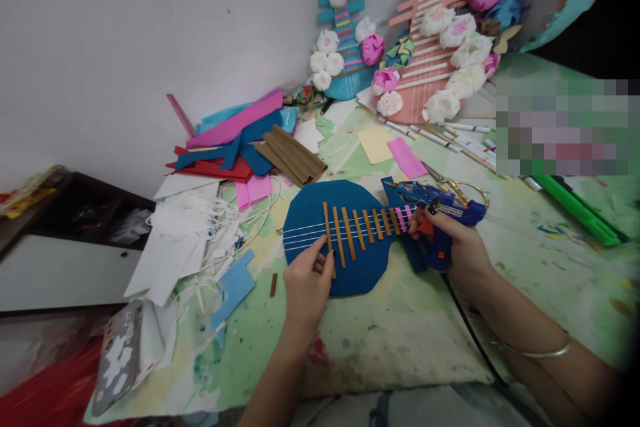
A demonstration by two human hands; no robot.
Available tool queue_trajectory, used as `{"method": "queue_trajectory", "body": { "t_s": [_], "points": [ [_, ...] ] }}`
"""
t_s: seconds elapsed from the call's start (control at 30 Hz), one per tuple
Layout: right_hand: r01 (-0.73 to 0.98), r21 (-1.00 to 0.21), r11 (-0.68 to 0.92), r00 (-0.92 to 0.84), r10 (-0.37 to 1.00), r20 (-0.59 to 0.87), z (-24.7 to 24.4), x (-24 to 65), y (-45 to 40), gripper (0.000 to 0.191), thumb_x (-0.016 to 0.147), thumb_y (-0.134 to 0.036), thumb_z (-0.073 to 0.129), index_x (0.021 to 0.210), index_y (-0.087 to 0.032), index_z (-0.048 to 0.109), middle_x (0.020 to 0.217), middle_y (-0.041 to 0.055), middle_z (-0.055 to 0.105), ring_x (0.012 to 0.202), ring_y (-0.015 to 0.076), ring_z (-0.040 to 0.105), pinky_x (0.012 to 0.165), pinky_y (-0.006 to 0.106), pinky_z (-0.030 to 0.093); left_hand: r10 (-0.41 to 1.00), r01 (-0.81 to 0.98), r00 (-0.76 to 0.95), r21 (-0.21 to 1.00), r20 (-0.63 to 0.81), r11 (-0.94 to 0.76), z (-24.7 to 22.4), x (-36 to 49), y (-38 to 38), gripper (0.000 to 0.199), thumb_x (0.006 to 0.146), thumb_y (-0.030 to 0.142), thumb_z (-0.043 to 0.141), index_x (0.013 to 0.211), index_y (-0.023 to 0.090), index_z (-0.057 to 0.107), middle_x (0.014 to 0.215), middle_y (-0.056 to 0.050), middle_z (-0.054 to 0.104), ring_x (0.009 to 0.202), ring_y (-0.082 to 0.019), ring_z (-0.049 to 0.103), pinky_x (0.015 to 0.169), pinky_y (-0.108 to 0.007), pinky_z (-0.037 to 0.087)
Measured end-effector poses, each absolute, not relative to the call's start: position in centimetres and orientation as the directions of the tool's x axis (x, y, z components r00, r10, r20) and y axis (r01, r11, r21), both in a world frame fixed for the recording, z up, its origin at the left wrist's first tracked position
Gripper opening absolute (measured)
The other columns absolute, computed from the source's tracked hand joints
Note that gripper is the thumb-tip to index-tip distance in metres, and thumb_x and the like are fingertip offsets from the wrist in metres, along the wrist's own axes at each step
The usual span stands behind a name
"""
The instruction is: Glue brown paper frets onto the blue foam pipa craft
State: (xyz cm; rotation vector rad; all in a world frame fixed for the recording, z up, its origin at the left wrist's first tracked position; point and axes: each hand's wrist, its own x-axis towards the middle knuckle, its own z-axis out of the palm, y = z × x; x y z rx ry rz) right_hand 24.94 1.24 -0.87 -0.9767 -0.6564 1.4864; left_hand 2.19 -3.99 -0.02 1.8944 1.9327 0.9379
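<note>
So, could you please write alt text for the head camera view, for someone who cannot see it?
The left hand touches a brown strip on a dark blue guitar-shaped cutout; the right hand holds a blue glue gun. Behind are flower-decorated blue and pink instrument shapes, with colored paper and gold-handled scissors on the green table.

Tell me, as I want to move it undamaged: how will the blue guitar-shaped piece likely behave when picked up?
The blue guitar-shaped piece looks like thin, flat board with crisp edges, so it should lift fairly stiff and light for its size. It may flex where the wide body narrows. The slim brown strips across it might snag or loosen if fingers catch them.
</note>
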Motion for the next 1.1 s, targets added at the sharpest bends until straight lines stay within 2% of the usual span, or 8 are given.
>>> {"method": "queue_trajectory", "body": {
  "t_s": [0.17, 0.23, 0.43, 0.8, 1.1],
  "points": [
    [-0.506, -0.846, -0.167, 0.031, 0.977, -0.211, -0.8, 24.9, 1.2, 0.015, 0.069, -0.032, 0.069, 0.067, -0.018, 0.067, 0.061, 0.0014, 0.063, 0.057, 0.0135, 0.056, 0.054, 0.022, 0.047, 0.977, 0.789, -0.138, 0.615, 0.161, 0.010, 0.4, 2.1, -3.8, 0.016, 0.081, 0.029, 0.058, 0.085, 0.014, 0.062, 0.063, -0.002, 0.061, 0.047, -0.012, 0.057, 0.048, -0.024, 0.051],
    [-0.505, -0.846, -0.170, 0.033, 0.976, -0.216, -0.7, 24.9, 1.2, 0.015, 0.067, -0.032, 0.070, 0.066, -0.018, 0.067, 0.061, 0.0014, 0.063, 0.057, 0.0135, 0.056, 0.054, 0.022, 0.047, 0.977, 0.778, -0.148, 0.628, 0.153, 0.020, 0.4, 2.0, -3.7, 0.014, 0.080, 0.029, 0.059, 0.080, 0.016, 0.061, 0.063, -0.002, 0.062, 0.047, -0.011, 0.058, 0.048, -0.023, 0.051],
    [-0.496, -0.848, -0.184, 0.041, 0.971, -0.235, -0.5, 24.9, 1.2, 0.017, 0.067, -0.033, 0.070, 0.064, -0.017, 0.067, 0.061, 0.0021, 0.064, 0.057, 0.0135, 0.057, 0.054, 0.021, 0.047, 0.976, 0.779, -0.119, 0.627, 0.184, -0.023, 0.5, 1.9, -3.1, 0.012, 0.081, 0.027, 0.058, 0.082, 0.016, 0.063, 0.066, -0.003, 0.065, 0.050, -0.012, 0.060, 0.051, -0.023, 0.051],
    [-0.500, -0.847, -0.181, 0.032, 0.973, -0.227, -0.6, 24.9, 1.2, 0.016, 0.069, -0.033, 0.069, 0.064, -0.017, 0.066, 0.061, 0.0019, 0.063, 0.057, 0.0132, 0.056, 0.054, 0.021, 0.047, 0.951, 0.852, -0.067, 0.513, 0.302, -0.103, 0.8, 2.1, -2.4, 0.009, 0.079, 0.021, 0.058, 0.079, 0.016, 0.065, 0.065, -0.002, 0.064, 0.052, -0.011, 0.057, 0.054, -0.024, 0.049],
    [-0.492, -0.855, -0.165, 0.034, 0.978, -0.208, -0.7, 24.9, 1.3, 0.017, 0.069, -0.033, 0.069, 0.064, -0.017, 0.066, 0.061, 0.0024, 0.063, 0.058, 0.0144, 0.057, 0.054, 0.023, 0.047, 0.940, 0.860, -0.036, 0.490, 0.338, -0.143, 1.3, 2.6, -2.2, 0.009, 0.078, 0.018, 0.057, 0.084, 0.015, 0.064, 0.071, -0.003, 0.066, 0.054, -0.011, 0.059, 0.054, -0.022, 0.051]
  ]
}}
